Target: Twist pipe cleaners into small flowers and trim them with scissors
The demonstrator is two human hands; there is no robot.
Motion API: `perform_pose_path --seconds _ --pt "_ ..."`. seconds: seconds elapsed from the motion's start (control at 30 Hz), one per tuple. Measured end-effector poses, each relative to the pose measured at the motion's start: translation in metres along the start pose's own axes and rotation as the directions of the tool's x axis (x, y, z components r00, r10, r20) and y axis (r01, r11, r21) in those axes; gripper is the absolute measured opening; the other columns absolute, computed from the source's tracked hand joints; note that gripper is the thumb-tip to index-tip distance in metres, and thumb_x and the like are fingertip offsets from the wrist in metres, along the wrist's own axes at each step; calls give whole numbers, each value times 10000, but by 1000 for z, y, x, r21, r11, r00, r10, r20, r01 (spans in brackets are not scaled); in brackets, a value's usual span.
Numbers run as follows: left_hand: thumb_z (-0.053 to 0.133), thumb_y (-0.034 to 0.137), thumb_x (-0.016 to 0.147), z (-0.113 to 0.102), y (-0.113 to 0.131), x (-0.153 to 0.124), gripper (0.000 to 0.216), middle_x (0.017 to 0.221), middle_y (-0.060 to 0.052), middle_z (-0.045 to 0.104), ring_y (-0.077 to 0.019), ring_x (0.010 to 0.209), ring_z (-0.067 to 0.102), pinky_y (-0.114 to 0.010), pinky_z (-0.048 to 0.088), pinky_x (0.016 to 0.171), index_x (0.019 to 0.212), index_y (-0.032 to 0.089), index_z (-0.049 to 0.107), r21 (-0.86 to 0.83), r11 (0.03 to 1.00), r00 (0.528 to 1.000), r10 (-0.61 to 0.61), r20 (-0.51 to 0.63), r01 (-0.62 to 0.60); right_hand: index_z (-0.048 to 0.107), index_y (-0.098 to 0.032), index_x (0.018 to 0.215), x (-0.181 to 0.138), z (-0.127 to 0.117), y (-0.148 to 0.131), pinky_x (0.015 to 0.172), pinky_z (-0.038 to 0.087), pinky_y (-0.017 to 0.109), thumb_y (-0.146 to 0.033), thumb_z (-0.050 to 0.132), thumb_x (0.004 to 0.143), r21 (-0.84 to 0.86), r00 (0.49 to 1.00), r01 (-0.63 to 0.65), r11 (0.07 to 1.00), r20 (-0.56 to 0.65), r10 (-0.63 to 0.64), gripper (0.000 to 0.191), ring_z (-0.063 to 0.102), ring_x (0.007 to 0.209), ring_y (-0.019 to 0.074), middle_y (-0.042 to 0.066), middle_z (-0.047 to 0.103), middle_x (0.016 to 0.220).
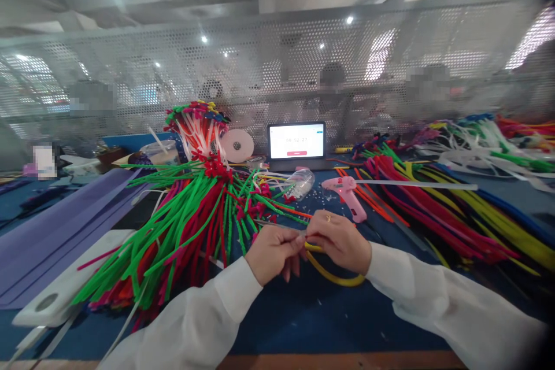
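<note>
My left hand [276, 252] and my right hand [339, 238] meet above the middle of the blue tabletop, fingertips pinched together. Between them runs a yellow pipe cleaner [336, 279], which bends in a loop below my right hand. Its end is hidden by my fingers. Both hands are closed on it. Just beyond my right hand lies a pink glue gun [347, 192] with a long clear glue stick in its back. Left of my hands spreads a bundle of green and red pipe cleaners [191, 231].
A tablet [296, 141] with a timer stands at the back, beside a white spool [237, 145]. Colourful pipe cleaners [451, 208] cover the right side. At left are a white power strip [71, 277] and purple sheets [60, 225]. A perforated metal screen [260, 69] closes off the back.
</note>
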State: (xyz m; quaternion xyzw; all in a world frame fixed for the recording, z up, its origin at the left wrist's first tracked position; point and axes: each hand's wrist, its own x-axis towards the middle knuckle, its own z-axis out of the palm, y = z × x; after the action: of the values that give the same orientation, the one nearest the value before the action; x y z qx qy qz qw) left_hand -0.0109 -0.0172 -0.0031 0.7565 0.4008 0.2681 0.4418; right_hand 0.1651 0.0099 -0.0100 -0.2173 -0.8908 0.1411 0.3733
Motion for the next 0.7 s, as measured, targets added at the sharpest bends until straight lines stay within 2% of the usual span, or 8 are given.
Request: perform_pose_path --seconds 0.07,0.13,0.23,0.33,0.43,0.5,0.6,0.7 --pt "265 461 796 1 -1 2 456 448 -25 512 -82 270 396 -195 239 279 645 114 520 -285 942 972 -127 197 180 535 -179 722 -2 -4 2 655 347 291 -181 414 811 -228 977 207 951 2 -212 150 455 673 132 25 563 663" --pt "260 457 796 1 -2 3 463 450 -32 515 -83 262 391 -199 237 272 652 107 527 -309 930 963 -130 235 201 549 -189 751 -2 -6 3 680 345 300 -201 455 795 -263 973 223 939 5 -230 104 467 690 136 23 583 688" --pt "285 390 813 -2 -2 -1 407 539 -69 571 -114 388 497 -211 327 367 678 121 559 167 985 998 51 -33 -45 527 -160 756 -1 -3 2 606 379 265 -344 421 810 59 996 -86 995 28 84 219 496 636 126 29 563 662" --pt "311 287 818 -3 -2 -5 326 651 -106 605 -173 578 567 -257 383 505 705 135 576 723 669 933 346 -98 -173 449 -145 716 1 4 1 464 358 208 -396 298 848 426 909 -415 804 234 346 321 461 476 84 -15 476 530" --pt "304 255 822 -3 -2 -6 313 658 -105 605 -189 616 572 -276 390 532 721 132 573 811 554 917 395 -59 -187 394 -161 728 1 7 1 415 321 176 -373 378 826 452 887 -461 764 255 385 234 413 422 61 -55 420 489" --pt "307 292 823 -1 -2 -4 331 619 -83 596 -161 557 562 -251 388 499 697 131 568 667 728 945 308 -113 -158 418 -161 750 1 6 2 465 352 190 -318 400 825 277 939 -339 899 149 309 174 450 488 75 -29 471 546" --pt "306 391 810 0 -3 0 393 484 -34 544 -96 344 467 -194 316 343 660 119 547 89 996 998 -26 -50 30 480 -165 732 0 -1 4 590 376 250 -220 413 819 -198 1000 6 980 3 -6 123 485 629 119 18 539 640" --pt "331 447 778 0 -3 3 430 433 -27 523 -74 245 385 -182 214 251 647 94 540 -404 880 960 -169 225 250 509 -176 770 -1 -11 4 642 370 277 -150 445 796 -451 948 297 842 37 -315 74 487 663 132 16 579 667"
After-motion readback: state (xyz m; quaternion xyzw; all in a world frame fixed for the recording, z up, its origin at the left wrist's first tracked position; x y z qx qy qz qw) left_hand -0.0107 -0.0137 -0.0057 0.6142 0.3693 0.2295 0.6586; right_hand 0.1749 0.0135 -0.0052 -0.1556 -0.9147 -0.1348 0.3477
